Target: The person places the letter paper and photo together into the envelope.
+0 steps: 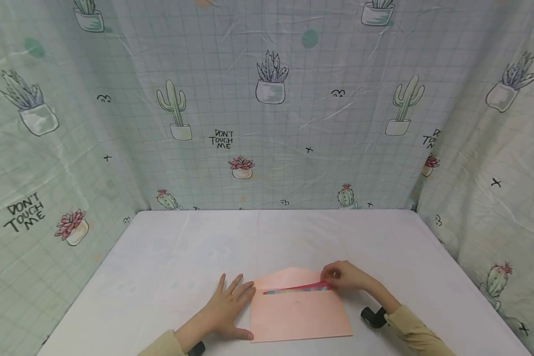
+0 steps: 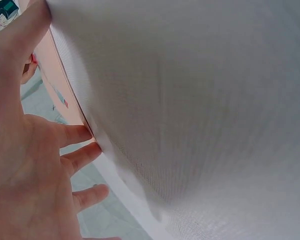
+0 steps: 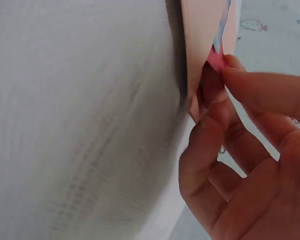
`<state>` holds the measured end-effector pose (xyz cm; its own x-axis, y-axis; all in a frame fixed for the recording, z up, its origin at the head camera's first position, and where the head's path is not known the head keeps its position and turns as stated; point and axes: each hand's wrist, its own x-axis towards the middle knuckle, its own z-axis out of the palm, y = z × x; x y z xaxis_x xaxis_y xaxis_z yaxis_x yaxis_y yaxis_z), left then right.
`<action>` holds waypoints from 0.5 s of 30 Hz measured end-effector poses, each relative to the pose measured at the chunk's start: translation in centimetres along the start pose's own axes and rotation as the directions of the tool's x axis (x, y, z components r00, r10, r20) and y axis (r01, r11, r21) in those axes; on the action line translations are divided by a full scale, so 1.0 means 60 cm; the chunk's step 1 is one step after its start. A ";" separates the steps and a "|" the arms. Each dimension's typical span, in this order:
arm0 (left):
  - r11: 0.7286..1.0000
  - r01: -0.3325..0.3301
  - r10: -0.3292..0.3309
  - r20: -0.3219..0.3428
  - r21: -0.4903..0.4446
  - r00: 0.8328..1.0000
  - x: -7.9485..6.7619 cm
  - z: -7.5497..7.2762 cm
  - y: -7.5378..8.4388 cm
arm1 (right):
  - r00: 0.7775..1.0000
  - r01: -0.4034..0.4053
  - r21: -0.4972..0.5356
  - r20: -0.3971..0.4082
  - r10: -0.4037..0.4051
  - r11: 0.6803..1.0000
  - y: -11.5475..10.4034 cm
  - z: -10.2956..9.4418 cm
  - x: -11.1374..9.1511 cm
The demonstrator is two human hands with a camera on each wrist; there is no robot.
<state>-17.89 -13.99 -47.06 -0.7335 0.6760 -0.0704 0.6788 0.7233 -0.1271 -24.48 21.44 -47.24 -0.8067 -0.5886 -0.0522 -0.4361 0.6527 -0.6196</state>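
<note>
A pink envelope (image 1: 300, 316) lies on the white table with its pointed flap (image 1: 289, 277) folded open toward the back. In its mouth shows a red card (image 1: 309, 286) with a multicoloured strip along the edge; the rest of it is hidden inside. My right hand (image 1: 344, 276) pinches the red card's right corner (image 3: 217, 60) between thumb and fingers. At the envelope's left edge my left hand (image 1: 229, 306) lies with fingers spread, the thumb and fingertips touching the edge. In the left wrist view the left fingers (image 2: 77, 157) are straight.
The white table (image 1: 182, 252) reaches back to a hanging cloth (image 1: 311, 118) printed with potted cacti, which also covers both sides. Black wrist-worn devices (image 1: 374, 317) show by each forearm.
</note>
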 end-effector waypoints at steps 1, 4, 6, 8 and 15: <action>1.000 0.000 0.000 0.000 0.002 1.000 0.000 0.000 0.000 | 1.000 -0.008 -0.032 -0.012 0.007 0.999 -0.005 0.002 -0.001; 1.000 0.000 0.000 0.003 -0.001 1.000 0.000 0.001 0.001 | 0.997 -0.053 -0.179 -0.070 0.041 0.982 -0.023 0.013 -0.003; 1.000 0.001 -0.001 0.006 -0.003 1.000 0.001 0.000 0.001 | 0.993 -0.063 -0.295 -0.119 0.029 0.954 -0.036 0.022 -0.004; 1.000 0.003 -0.003 0.011 -0.006 1.000 0.001 0.000 0.001 | 0.987 -0.060 -0.396 -0.162 -0.005 0.916 -0.048 0.030 -0.005; 1.000 0.002 -0.002 0.013 0.018 1.000 0.003 0.000 0.000 | 0.981 0.021 -0.535 -0.152 -0.120 0.845 -0.073 0.057 0.002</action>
<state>-18.02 -13.90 -47.06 -0.7356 0.6724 -0.0828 0.6764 0.7222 -0.1446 -21.31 16.90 -47.22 -0.7995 -0.5835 0.1424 -0.5984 0.7942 -0.1055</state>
